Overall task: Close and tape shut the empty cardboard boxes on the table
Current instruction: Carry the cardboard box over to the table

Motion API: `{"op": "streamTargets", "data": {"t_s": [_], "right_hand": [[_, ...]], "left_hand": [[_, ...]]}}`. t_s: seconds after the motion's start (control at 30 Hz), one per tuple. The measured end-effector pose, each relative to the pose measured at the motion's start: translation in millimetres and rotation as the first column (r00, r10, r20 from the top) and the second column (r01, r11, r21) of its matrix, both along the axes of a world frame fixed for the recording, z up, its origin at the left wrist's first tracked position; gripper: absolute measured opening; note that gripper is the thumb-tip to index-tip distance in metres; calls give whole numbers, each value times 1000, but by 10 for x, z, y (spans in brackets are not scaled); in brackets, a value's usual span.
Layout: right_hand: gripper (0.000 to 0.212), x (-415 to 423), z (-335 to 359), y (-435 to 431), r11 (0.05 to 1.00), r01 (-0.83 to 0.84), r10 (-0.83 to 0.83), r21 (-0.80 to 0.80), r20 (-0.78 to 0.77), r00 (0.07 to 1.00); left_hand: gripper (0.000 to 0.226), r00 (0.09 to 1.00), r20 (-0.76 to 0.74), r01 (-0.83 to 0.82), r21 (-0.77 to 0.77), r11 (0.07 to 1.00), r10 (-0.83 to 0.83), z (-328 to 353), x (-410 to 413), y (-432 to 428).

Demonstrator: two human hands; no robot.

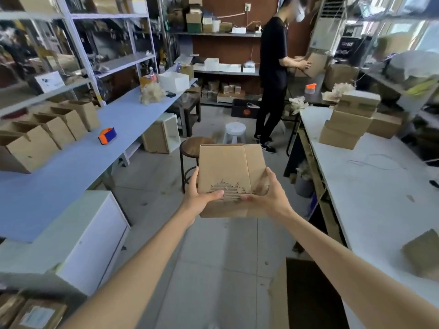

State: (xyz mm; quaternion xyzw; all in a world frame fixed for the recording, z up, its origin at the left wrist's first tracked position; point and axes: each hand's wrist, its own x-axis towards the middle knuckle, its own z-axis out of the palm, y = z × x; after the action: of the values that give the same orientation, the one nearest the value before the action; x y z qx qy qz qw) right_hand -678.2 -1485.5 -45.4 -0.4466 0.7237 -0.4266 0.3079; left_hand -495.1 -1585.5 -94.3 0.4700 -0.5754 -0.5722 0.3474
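- A small brown cardboard box [228,167] is up in the air over the grey floor [213,257].
- The left hand [198,198] grips its left side.
- The right hand [269,197] grips its right side.
- An orange and blue tape roller [107,135] sits on the pale blue table [71,167], near a row of open brown boxes [54,129].

both hands [234,198] gripping cardboard box [228,165] mid-air, tape dispenser [107,135] on table [78,160]

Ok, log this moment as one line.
left hand: grips cardboard box | right hand: grips same box | tape dispenser: lying on blue table
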Motion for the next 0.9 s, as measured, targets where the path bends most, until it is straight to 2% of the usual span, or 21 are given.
{"op": "streamTargets", "data": {"t_s": [0.17,0.47,0.7,0.9], "right_hand": [[86,-242,23,-997,1000,-9,9,5,-6,1000],[93,-724,32,-2679,996,-89,89,-9,23,996],[99,-1073,-107,-4274,949,-313,313,-44,6,950],[102,-1097,-131,-5500,871,-489,490,-46,26,871]], "left_hand": [[111,999,-33,-26,26,999,27,77,-250,-936],[109,997,-35,-71,54,996,73,215,-658,-2421],[105,959,-40,-277,67,959,280,139,-860,-3508],[109,860,-30,-503,122,855,510,102,-889,-4225]]}}
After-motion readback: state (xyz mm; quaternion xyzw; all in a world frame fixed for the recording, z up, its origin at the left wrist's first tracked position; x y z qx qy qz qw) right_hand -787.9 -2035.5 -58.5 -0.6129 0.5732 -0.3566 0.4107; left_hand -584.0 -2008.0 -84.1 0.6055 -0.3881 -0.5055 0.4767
